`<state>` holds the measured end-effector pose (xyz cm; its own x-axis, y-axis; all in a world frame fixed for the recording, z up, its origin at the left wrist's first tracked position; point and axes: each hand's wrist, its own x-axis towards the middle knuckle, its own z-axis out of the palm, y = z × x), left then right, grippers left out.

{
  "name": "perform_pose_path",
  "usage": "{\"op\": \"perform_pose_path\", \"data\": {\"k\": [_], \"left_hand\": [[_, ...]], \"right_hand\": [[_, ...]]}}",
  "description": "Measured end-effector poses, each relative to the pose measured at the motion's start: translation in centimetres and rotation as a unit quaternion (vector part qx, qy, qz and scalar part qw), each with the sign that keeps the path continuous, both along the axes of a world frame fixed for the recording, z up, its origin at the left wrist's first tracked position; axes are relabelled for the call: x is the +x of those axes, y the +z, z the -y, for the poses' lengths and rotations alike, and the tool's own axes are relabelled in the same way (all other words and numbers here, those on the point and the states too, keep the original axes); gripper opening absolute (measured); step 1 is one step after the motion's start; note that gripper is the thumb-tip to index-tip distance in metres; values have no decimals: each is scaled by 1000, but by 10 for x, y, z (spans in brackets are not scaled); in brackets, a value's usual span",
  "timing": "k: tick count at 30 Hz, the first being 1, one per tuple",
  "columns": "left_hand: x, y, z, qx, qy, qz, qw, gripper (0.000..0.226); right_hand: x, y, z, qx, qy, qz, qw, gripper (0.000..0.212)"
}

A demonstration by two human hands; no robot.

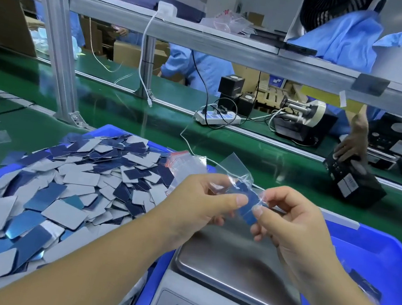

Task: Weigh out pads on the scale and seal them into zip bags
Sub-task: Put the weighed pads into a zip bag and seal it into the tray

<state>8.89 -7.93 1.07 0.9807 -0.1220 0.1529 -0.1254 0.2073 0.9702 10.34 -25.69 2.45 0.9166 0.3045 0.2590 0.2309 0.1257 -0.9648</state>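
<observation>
Steel-panned electronic scale (238, 266) sits bare below; both grips, left hand (196, 203) and right hand (290, 224), pinch clear zip bag (236, 180) holding blue rectangular pads (249, 207): suggest aligning tracks, then pressing seal end-to-end.

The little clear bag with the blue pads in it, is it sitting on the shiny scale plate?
Apart. The head view shows both hands, left and right, pinching the zip bag in the air, well above the bare scale plate.

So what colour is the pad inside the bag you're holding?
Blue. The pad shows through the clear zip bag in the head view.
</observation>
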Motion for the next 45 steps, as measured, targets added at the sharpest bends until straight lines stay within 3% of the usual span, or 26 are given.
{"op": "perform_pose_path", "data": {"k": [3,7,8,11,15,19,27,35,38,42,45], "left_hand": [[0,-2,0,6,0,-10,1000,14],[0,-1,3,0,22,-59,998,66],[0,-1,3,-11,21,-68,997,70],[0,1,3,-22,-12,-70,997,29],[2,0,1,-71,-1,-68,995,37],[0,-1,2,-78,-4,-24,997,11],[-3,-2,7,-52,-34,-2,998,28],[-3,1,4,-28,-25,-28,999,36],[-3,0,3,-33,-49,-37,998,24],[-1,-3,3,114,0,23,993,17],[-1,-7,3,187,27,41,981,21]], "right_hand": [[0,-3,-2,2,-7,3,1000,36],[1,-3,-4,20,-9,-3,1000,30],[1,-3,-6,29,-7,-6,1000,28],[0,-4,-8,59,11,-26,998,19],[0,-5,-6,94,48,-34,994,24],[1,-6,-6,85,14,-22,996,18],[-4,-7,-10,104,24,-14,994,22],[0,-2,-6,-22,-11,39,999,8],[7,-5,0,-58,-47,65,995,24],[8,-2,6,-118,-57,118,984,7],[10,-4,10,-189,-78,169,964,15]]}}
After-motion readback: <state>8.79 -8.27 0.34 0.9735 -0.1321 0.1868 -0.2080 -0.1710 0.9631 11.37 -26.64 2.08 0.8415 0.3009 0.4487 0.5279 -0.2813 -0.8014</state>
